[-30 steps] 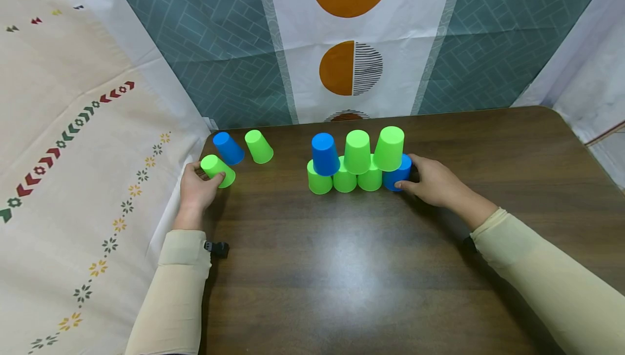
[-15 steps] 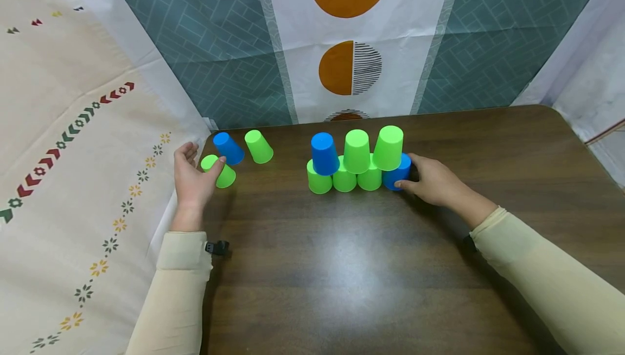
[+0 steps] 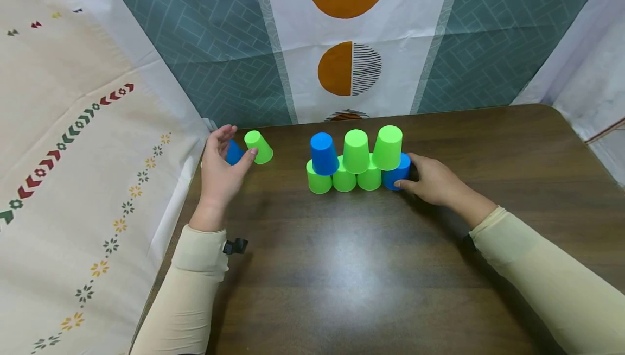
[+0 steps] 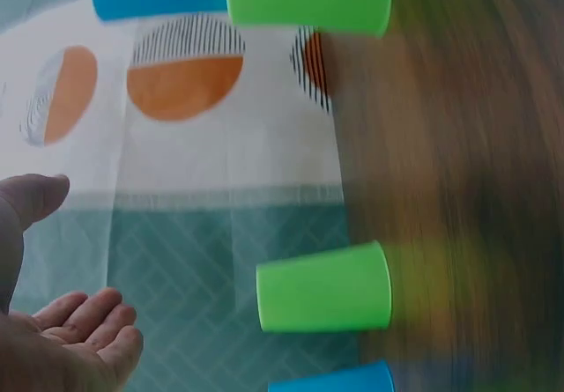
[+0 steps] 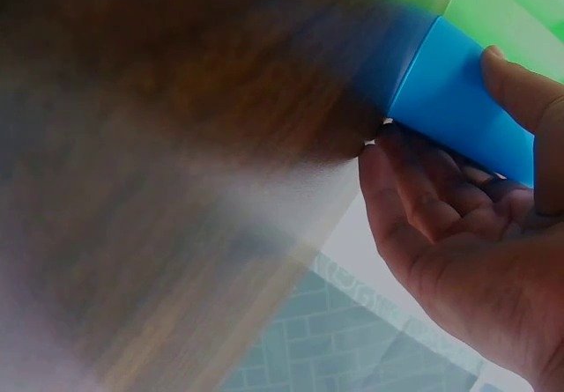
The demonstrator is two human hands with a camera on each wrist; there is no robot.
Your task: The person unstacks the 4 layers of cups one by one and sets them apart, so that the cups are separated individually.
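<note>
My left hand (image 3: 221, 176) hangs over the back left of the table, thumb and fingers spread, nothing held. It partly covers a blue cup (image 3: 234, 152); an upside-down green cup (image 3: 259, 147) stands just beyond the thumb. Another green cup is hidden behind this hand. In the left wrist view, the left fingers (image 4: 92, 320) are apart from the green cup (image 4: 326, 288). My right hand (image 3: 432, 181) grips the blue cup (image 3: 397, 176) ending the stack's lower row, its thumb (image 5: 520, 88) on one side and fingers on the other. Above sit a blue cup (image 3: 324, 154) and two green cups.
Three green cups, including the leftmost one (image 3: 319, 178), form the rest of the stack's lower row. The brown wooden table (image 3: 342, 268) ends at a patterned cloth (image 3: 234, 51) behind and a pale embroidered cloth (image 3: 88, 181) on the left.
My left hand has let go of the front-left green cup, then moved up and right toward the blue and green cups behind it. The right hand and stack stay put.
</note>
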